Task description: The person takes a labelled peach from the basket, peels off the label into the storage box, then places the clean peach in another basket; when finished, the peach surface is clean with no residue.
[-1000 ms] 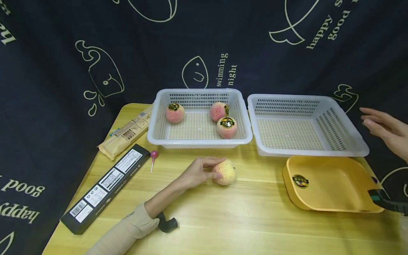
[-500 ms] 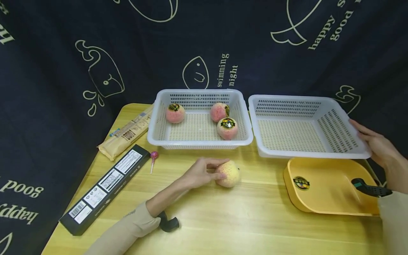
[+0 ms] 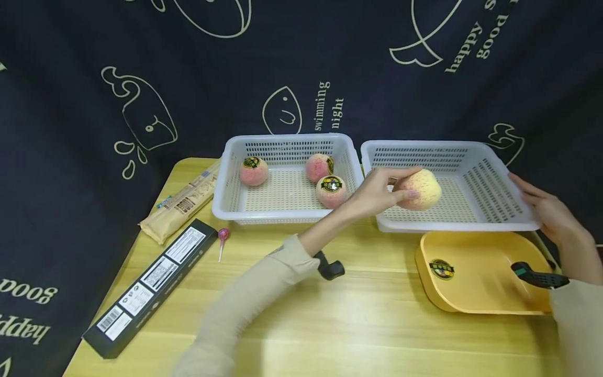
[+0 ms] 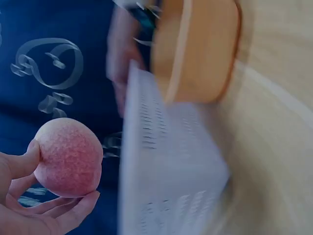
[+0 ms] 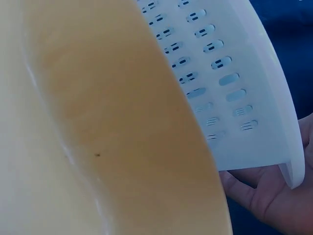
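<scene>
My left hand point(image 3: 377, 193) holds a yellow-and-pink peach point(image 3: 426, 189) between thumb and fingers over the right white basket point(image 3: 457, 226). In the left wrist view the peach point(image 4: 68, 156) shows its pink side, above the basket's rim. Against the outer right end of that basket, my right hand point(image 3: 558, 217) rests with its fingers extended along the rim. The right wrist view shows this hand point(image 5: 288, 200) below and beside the white rim, partly hidden by the basket. The left white basket point(image 3: 278, 215) contains 3 pink peaches, one of them a stickered peach point(image 3: 331, 192) near the front.
A yellow tub point(image 3: 485, 280) stands just in front of the right basket. To the left lie a long black box point(image 3: 151, 288), a lollipop point(image 3: 223, 234) and a tan package point(image 3: 181, 204). A dark patterned cloth point(image 3: 212, 84) hangs behind the table.
My left hand has lifted the peach off the table and carried it right, over the right basket. My right hand has come in from the side to that basket's right end.
</scene>
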Available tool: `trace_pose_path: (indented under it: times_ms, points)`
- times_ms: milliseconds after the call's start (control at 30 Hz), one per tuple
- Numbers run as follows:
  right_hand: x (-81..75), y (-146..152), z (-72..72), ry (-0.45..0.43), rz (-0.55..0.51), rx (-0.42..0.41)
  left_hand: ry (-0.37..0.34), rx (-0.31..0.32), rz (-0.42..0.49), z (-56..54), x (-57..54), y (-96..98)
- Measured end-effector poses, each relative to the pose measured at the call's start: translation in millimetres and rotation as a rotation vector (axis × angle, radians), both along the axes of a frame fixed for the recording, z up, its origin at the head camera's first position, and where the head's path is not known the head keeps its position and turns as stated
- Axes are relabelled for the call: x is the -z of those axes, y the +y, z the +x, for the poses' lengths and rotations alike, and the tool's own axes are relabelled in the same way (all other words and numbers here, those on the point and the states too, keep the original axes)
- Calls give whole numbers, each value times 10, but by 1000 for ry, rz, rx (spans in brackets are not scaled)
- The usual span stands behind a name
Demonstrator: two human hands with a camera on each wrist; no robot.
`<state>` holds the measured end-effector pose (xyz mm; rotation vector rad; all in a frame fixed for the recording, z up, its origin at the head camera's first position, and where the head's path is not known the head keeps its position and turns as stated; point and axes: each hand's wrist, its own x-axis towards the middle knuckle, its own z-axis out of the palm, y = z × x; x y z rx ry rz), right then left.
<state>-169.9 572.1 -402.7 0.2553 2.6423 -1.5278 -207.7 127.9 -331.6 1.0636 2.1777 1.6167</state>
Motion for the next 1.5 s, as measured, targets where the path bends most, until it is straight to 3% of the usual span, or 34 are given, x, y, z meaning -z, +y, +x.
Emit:
trace_pose_path:
  times_ms: [133, 300, 533, 700, 867, 933, 1000, 1067, 1133, 1233, 1333, 1433, 1500]
  points:
    - [-17, -55, -34, 4, 27, 0, -58, -30, -95, -163, 250, 397]
    - [-66, -82, -35, -2, 7, -9, -115, -79, -222, -193, 412, 627]
    - [-90, -95, -38, 16, 15, -9, -93, -176, -428, -178, 422, 750]
    - [-94, -109, -44, 8, 31, -4, -82, -186, -518, -158, 401, 769]
    - [-85, -120, -32, 2, 44, -5, 94, -123, -532, -107, 313, 650]
    - [-71, -115, -22, -2, 52, 1, 153, -84, -479, -69, 231, 494]
    - [-48, -103, -8, -1, 74, 17, 164, -57, -424, -18, 120, 257]
    - [-17, -92, -5, 9, 106, 33, 172, -44, -377, 20, 10, -71]
    - [8, -82, -5, 20, 129, 52, 191, -71, -368, 53, -80, -477]
    - [33, -66, -8, 30, 148, 60, 250, -172, -379, 25, -143, -1187]
    - [50, -56, 1, 30, 143, 78, 294, -305, -403, -82, -109, -1923]
    - [60, -47, 28, 32, 124, 88, 251, -417, -455, -215, 7, -2558]
    - [61, -45, 53, 36, 125, 93, 163, -465, -505, -282, 114, -2873]
